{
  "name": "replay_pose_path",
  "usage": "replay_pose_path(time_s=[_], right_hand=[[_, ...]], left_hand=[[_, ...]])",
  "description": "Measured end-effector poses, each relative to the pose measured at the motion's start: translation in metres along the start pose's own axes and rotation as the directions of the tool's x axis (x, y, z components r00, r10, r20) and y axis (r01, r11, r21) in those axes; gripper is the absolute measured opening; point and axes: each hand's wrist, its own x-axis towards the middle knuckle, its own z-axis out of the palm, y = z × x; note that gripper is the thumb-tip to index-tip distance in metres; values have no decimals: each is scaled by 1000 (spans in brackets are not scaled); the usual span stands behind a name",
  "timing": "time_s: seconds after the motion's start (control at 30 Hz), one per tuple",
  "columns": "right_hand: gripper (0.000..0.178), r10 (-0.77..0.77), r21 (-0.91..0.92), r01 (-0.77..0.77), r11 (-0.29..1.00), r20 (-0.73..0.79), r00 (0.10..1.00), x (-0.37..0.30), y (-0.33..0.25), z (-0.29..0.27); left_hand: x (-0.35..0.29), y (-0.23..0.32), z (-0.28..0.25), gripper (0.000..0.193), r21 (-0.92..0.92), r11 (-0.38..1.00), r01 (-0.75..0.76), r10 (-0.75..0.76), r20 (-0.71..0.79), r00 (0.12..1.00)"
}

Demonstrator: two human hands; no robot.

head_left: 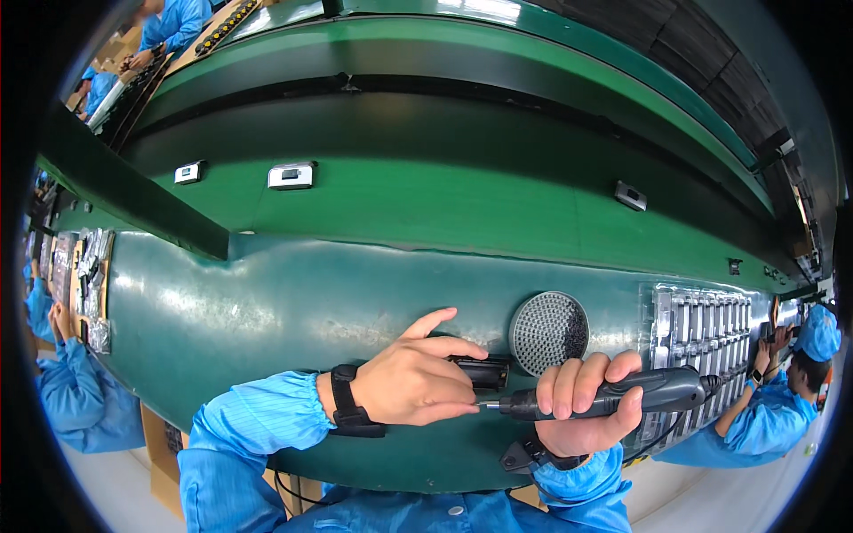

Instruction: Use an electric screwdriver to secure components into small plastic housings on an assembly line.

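Note:
My right hand (591,400) is wrapped round a dark grey electric screwdriver (653,391), held almost level with its bit (490,404) pointing left. At the bit's tip, the thumb and forefinger of my left hand (422,377) are pressed together; whatever lies between them is too small to make out. Another finger of that hand reaches over a black oblong part (484,371) on the table, partly hidden by the hand. Just beyond my right hand stands a round grey dimpled dish (526,330), with small dark pieces gathered toward its right side.
A clear plastic tray (662,324) with rows of parts lies to the right. Behind the table (204,311) runs a green belt (426,200) carrying small white-and-black devices (291,176). A green post (133,191) slants across the left. Co-workers in blue sit at both sides.

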Motion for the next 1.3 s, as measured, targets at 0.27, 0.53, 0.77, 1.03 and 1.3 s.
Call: replay_pose_path(time_s=[0.27, 0.53, 0.77, 1.03, 1.3], right_hand=[[34, 14, -73, -12, 997, 28, 1000, -1, -2, 3], [35, 17, -68, -14, 998, 46, 999, -4, 3, 9], [35, -64, -86, 64, 994, 0, 998, 7, -4, -2], [26, -193, -33, 190, 981, -133, 972, 24, -15, -17], [25, -160, -1, 164, 986, -220, 962, 23, -17, -15]], left_hand=[[-2, 0, 2, 8, 12, 1000, 17, -18, 50, 999], [-6, -3, 1, 15, 23, 1000, 19, -20, 38, 999], [10, 3, -4, 58, 106, 979, 172, -178, 54, 983], [21, -4, -20, 52, 388, 889, 245, -294, 71, 953], [64, -86, -88, 91, 471, 778, 415, -270, -346, 898]])
